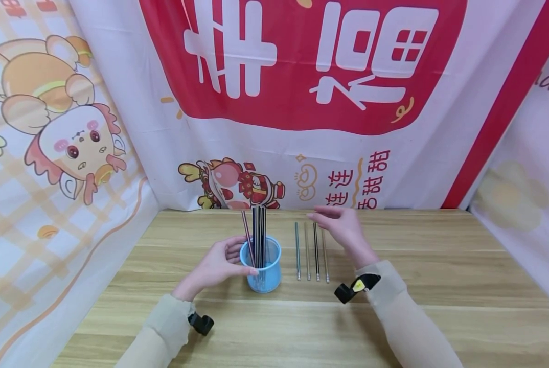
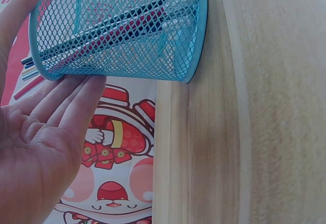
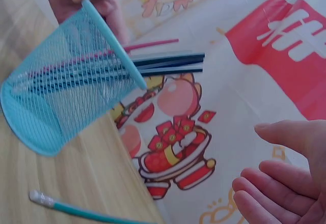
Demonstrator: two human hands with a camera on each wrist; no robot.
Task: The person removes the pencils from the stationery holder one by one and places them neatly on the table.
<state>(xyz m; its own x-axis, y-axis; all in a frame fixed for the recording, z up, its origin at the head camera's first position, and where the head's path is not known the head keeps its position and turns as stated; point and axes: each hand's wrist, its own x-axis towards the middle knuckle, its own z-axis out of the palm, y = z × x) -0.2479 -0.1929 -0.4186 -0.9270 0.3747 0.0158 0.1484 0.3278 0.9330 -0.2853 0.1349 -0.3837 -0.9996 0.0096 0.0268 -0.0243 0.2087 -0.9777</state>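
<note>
A light-blue mesh pencil cup [image 1: 267,282] stands upright on the table. My left hand [image 1: 218,263] holds it from the left, thumb at the front of the rim and fingers along the far side. Inside the cup lean several dark pencils [image 1: 259,230] and a dark pink pencil [image 1: 247,230]. Right of it lie several pencils side by side, among them a teal pencil [image 1: 297,250] and a black pencil [image 1: 316,250], eraser ends towards me. Over their far ends is my right hand [image 1: 343,227], fingers relaxed and nothing in them; the right wrist view shows the bare palm [image 3: 285,183].
The wooden table [image 1: 274,332] meets a printed cloth backdrop [image 1: 297,122] just behind the cup and pencils. Another patterned cloth [image 1: 49,230] hangs on the left. Each wrist wears a small black camera [image 1: 344,293].
</note>
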